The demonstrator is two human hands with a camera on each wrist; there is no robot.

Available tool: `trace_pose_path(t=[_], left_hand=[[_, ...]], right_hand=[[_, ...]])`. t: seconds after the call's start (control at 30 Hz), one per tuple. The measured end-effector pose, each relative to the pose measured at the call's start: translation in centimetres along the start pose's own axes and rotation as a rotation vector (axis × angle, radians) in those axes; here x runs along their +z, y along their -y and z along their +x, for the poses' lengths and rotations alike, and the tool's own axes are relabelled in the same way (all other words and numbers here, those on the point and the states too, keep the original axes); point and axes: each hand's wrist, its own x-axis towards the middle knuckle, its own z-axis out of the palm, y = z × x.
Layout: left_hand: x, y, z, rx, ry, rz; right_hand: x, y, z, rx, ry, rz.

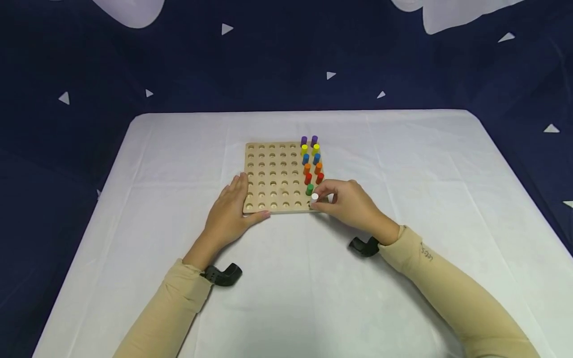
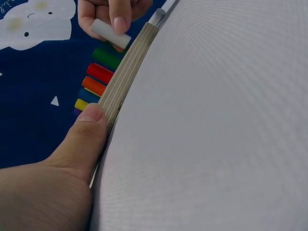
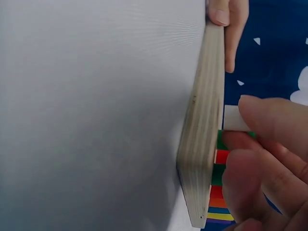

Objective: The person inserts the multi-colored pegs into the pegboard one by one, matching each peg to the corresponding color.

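Observation:
A square wooden pegboard (image 1: 268,189) with rows of round holes lies on the table. My left hand (image 1: 228,211) rests along its left side, fingers straight; the thumb (image 2: 91,115) lies against the front edge. Between thumb and fingertips, my right hand (image 1: 351,206) pinches a white peg (image 1: 315,197) at the front right part of the board. The peg leans, and its lower end is close to the board's surface; the left wrist view shows it tilted (image 2: 110,33). Behind it stands a green peg (image 1: 310,189). Another green peg (image 3: 218,174) shows in the right wrist view.
Two columns of pegs fill the board's right side: red (image 1: 308,178), orange (image 1: 307,169), blue (image 1: 306,159), yellow (image 1: 304,149) and purple (image 1: 304,141) pairs. A whitish cylinder (image 2: 156,17) sits past the board's corner. White cloth (image 1: 286,278) covers the table; a dark blue patterned cloth (image 1: 277,59) hangs behind.

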Motion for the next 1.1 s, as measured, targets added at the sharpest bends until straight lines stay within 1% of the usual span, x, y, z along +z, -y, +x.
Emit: trace_pose_path(t=[0.1,0.4,0.73,0.93,1.1], left_hand=[[-0.05,0.02,-0.08,-0.004,-0.005,0.002],[0.11,-0.01,-0.03,0.014,-0.011,0.009],[0.2,0.03,0.06,0.014,-0.018,0.013],[0.04,-0.01,0.11,0.001,-0.005,0.01],[0.02,0.02,0.06,-0.002,0.0,0.003]], right_hand=[[0.33,0.11,0.19,-0.015,-0.017,-0.042],[0.56,0.44,-0.01,-0.041,-0.041,-0.11],[0.58,0.58,0.02,-0.103,-0.061,-0.208],[0.79,0.74,0.15,-0.103,-0.072,-0.251],[0.78,0.72,0.12,-0.108,-0.059,-0.269]])
